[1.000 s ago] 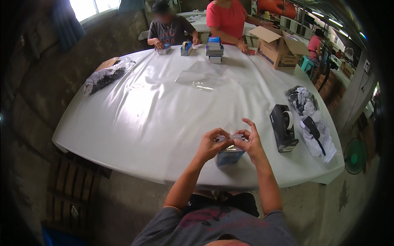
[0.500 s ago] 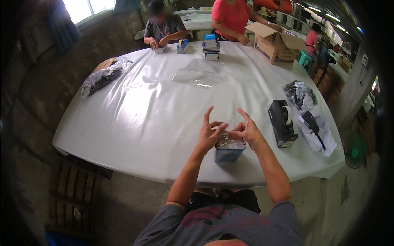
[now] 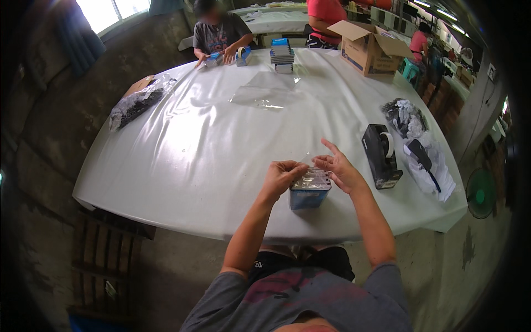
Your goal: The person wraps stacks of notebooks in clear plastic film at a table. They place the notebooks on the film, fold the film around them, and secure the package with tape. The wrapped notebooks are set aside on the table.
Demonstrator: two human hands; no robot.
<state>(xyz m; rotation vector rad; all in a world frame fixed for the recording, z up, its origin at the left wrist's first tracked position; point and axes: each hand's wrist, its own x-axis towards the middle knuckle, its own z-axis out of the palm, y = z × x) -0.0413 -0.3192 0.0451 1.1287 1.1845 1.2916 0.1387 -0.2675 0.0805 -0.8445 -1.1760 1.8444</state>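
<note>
Markings (image 3: 307,193) blur on blue pack (image 3: 307,201), left grip (image 3: 281,177) pinching clear film (image 3: 313,177), right grip (image 3: 342,171) spread.

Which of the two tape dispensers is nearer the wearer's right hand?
The black tape dispenser, just right of the right hand. The other, the blue tape dispenser, sits near the table's far edge, beside a co-worker's hand.

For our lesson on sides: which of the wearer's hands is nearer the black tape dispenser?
Right. The right hand is left of the dispenser; the left hand, farther left.
</note>
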